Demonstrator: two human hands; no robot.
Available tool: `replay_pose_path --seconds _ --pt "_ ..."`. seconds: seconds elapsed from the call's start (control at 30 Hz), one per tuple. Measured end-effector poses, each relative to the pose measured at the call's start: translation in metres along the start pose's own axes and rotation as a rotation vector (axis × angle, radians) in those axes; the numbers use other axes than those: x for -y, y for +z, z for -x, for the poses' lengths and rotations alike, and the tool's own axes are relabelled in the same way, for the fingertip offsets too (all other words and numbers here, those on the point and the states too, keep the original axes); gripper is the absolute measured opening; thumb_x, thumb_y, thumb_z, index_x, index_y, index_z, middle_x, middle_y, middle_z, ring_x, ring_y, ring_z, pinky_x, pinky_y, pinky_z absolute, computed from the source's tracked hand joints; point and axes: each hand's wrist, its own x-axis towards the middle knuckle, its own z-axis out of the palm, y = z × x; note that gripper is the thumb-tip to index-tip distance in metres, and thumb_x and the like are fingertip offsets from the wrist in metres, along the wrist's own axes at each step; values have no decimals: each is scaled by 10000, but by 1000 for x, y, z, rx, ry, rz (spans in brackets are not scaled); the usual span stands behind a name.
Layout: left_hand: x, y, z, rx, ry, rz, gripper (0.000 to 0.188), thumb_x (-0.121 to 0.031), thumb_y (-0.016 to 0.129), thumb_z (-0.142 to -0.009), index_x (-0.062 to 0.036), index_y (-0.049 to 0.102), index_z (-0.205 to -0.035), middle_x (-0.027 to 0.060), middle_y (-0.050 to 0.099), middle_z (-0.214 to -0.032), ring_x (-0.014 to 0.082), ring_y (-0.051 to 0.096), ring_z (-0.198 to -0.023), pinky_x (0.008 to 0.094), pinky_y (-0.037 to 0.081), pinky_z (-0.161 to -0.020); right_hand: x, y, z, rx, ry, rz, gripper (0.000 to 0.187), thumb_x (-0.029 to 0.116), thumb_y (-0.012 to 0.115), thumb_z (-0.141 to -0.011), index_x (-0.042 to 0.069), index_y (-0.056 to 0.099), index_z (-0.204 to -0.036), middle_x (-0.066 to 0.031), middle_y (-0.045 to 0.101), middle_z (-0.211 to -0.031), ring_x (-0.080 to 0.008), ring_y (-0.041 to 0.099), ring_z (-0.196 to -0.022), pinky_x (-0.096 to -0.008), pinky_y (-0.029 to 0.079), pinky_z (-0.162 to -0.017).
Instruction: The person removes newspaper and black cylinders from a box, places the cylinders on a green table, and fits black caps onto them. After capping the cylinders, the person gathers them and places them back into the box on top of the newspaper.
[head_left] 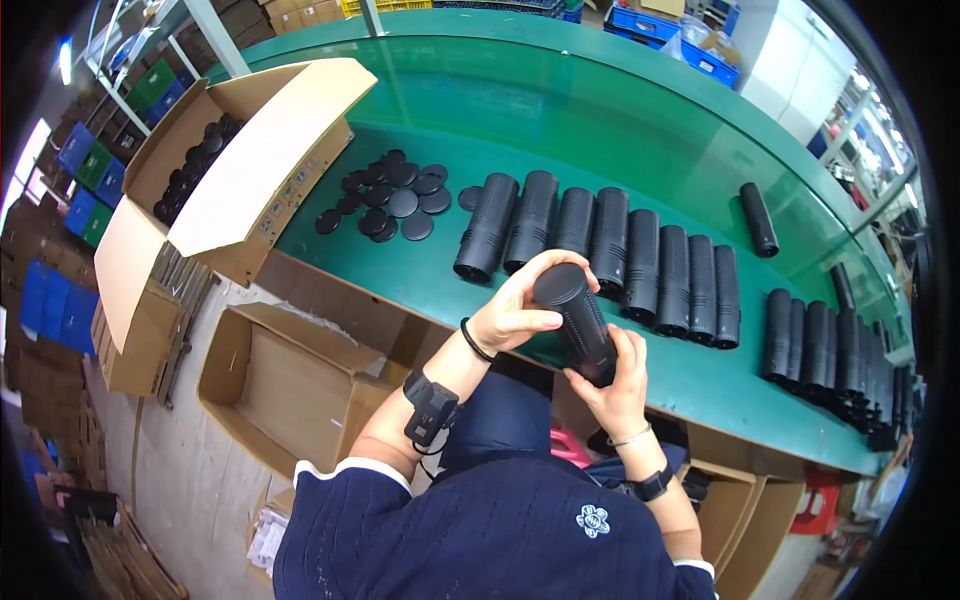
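Note:
A black ribbed plastic cylinder (578, 325) is tilted between my two hands above the table's near edge. My left hand (522, 306) wraps round its upper end, near the flat round top. Around the lower end close the fingers of my right hand (617, 375). Just beyond my hands, a row of similar black cylinders (608, 235) lies side by side on the green table (345, 262). To the left of that row is a loose pile of black round discs (402, 203).
An open cardboard box (265, 205) full of black parts stands at the left. Below it is another open carton (285, 390). More black cylinders (815, 345) lie at the right, and a single cylinder (759, 220) sits farther back. A green raised wall (600, 110) borders the table's far side.

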Motion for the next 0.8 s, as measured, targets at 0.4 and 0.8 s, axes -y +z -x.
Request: replay_pose_path --seconds 0.4,0.8 --pt "1 -8 6 7 -18 214 568 -300 673 -716 -7 469 -1157 154 556 -1050 257 550 -1040 375 431 -943 -6 11 14 46 -109 -145 866 78 820 -624 109 334 -1340 -217 474 -1155 -391 533 -1010 -426 482 -832" --pt "-29 5 -6 94 -12 -370 721 -200 812 -660 -8 480 -1270 103 537 -1208 192 538 -1117 339 422 -969 29 -31 -65 87 145 -776 378 53 598 -831 5 541 -1202 -62 489 -1052 -132 483 -920 -270 423 -821"
